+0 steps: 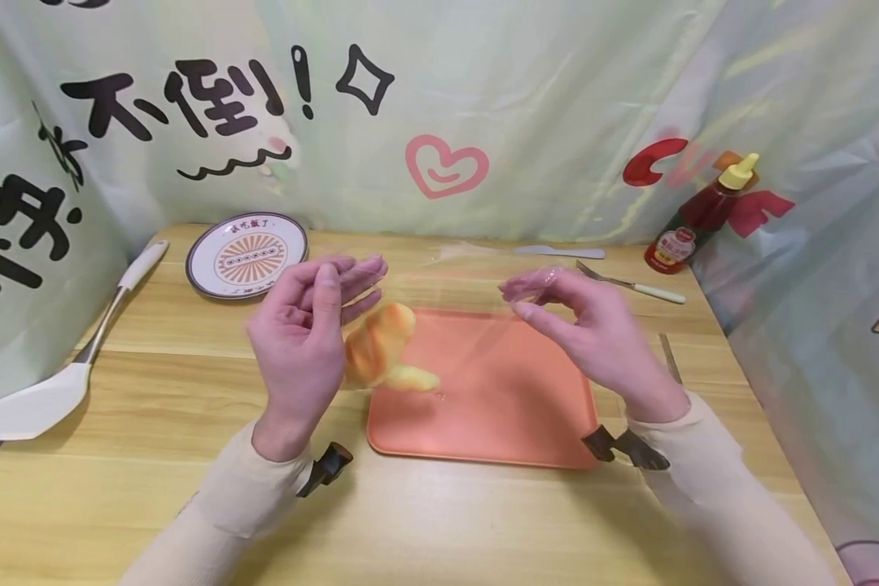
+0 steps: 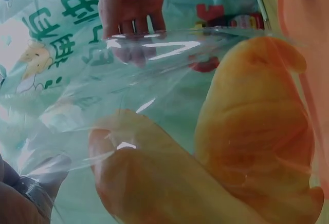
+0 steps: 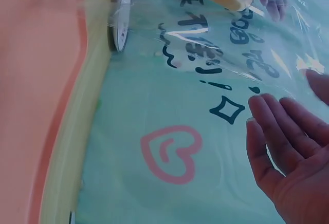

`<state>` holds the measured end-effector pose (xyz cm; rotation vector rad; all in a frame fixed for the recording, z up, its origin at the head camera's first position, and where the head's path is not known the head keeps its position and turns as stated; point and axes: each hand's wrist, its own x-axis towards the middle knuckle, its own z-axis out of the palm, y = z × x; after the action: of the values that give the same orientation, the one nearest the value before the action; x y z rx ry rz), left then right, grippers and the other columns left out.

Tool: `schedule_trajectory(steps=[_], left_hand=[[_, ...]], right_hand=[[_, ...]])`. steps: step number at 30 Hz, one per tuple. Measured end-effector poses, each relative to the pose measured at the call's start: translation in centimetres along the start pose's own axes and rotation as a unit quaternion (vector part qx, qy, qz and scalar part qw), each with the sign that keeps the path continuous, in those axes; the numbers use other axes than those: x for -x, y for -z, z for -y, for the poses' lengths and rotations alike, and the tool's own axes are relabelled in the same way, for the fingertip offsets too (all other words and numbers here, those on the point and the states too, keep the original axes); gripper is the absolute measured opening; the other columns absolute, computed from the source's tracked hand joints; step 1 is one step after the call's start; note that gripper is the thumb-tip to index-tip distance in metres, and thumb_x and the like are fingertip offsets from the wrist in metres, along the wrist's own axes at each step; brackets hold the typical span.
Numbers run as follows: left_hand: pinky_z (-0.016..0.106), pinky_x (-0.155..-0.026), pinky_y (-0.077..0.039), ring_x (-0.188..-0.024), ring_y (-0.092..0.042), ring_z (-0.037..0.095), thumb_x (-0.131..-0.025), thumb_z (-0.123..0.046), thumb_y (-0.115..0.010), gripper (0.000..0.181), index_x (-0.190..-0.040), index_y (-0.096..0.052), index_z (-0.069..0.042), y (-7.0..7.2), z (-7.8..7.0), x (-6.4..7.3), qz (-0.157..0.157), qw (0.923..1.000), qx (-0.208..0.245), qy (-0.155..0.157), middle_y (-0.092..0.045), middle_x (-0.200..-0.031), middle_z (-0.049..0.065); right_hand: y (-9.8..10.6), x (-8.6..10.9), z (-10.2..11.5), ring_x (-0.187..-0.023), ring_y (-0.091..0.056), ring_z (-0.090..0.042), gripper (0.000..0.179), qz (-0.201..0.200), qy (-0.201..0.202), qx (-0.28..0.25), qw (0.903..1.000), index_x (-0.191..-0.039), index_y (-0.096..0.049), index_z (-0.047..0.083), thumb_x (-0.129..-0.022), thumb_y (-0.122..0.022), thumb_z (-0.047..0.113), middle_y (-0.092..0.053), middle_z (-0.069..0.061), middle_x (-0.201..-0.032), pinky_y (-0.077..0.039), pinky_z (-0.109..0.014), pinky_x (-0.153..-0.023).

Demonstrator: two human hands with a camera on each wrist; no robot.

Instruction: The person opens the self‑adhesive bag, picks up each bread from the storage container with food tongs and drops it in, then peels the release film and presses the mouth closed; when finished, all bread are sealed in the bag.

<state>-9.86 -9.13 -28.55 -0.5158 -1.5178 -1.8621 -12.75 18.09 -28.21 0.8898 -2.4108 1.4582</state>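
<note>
My left hand (image 1: 300,325) pinches a clear plastic bag (image 2: 149,75) between thumb and fingers, above the table. Two golden-brown bread pieces (image 1: 381,346) hang beside that hand, over the left edge of an orange tray (image 1: 483,399). In the left wrist view the larger bread (image 2: 257,116) shows through the shiny film. My right hand (image 1: 586,325) is raised over the tray's right side, thumb apart from the fingers. Glossy film lies over its fingertips in the head view. From the right wrist view, the right fingers look extended and relaxed.
A round patterned plate (image 1: 249,254) lies at the back left, with a white-bladed spatula (image 1: 51,399) along the left side. At the back right are a sauce bottle (image 1: 692,224), a knife (image 1: 564,252) and a fork (image 1: 645,286). A printed curtain (image 1: 527,106) borders the table.
</note>
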Motion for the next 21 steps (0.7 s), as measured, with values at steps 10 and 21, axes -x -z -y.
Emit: schedule_trajectory(steps=[10, 21], left_hand=[[0.043, -0.075, -0.058, -0.091, -0.07, 0.037, -0.101, 0.002, -0.05, 0.017, -0.101, -0.059, 0.017, 0.2, 0.2, 0.1, 0.017, 0.9995, -0.022, -0.017, -0.07, -0.098, 0.026], [0.048, -0.074, -0.058, -0.084, -0.07, 0.04, -0.098, 0.001, -0.056, 0.018, -0.101, -0.058, 0.019, 0.9, 1.1, -0.3, 0.076, 0.9965, 0.03, -0.02, -0.069, -0.095, 0.03]], right_hand=[[0.3, -0.4, 0.4, -0.089, -0.065, -0.019, 0.012, -0.04, -0.029, -0.024, 0.9985, -0.097, -0.072, 0.004, -0.097, -0.06, 0.002, -0.072, -0.003, -0.096, -0.051, -0.026, -0.074], [1.5, -0.1, 1.2, -0.075, -0.068, -0.022, 0.016, -0.087, 0.03, -0.149, 0.9846, -0.088, -0.066, -0.01, -0.097, -0.053, -0.007, -0.07, -0.019, -0.085, -0.055, -0.027, -0.07]])
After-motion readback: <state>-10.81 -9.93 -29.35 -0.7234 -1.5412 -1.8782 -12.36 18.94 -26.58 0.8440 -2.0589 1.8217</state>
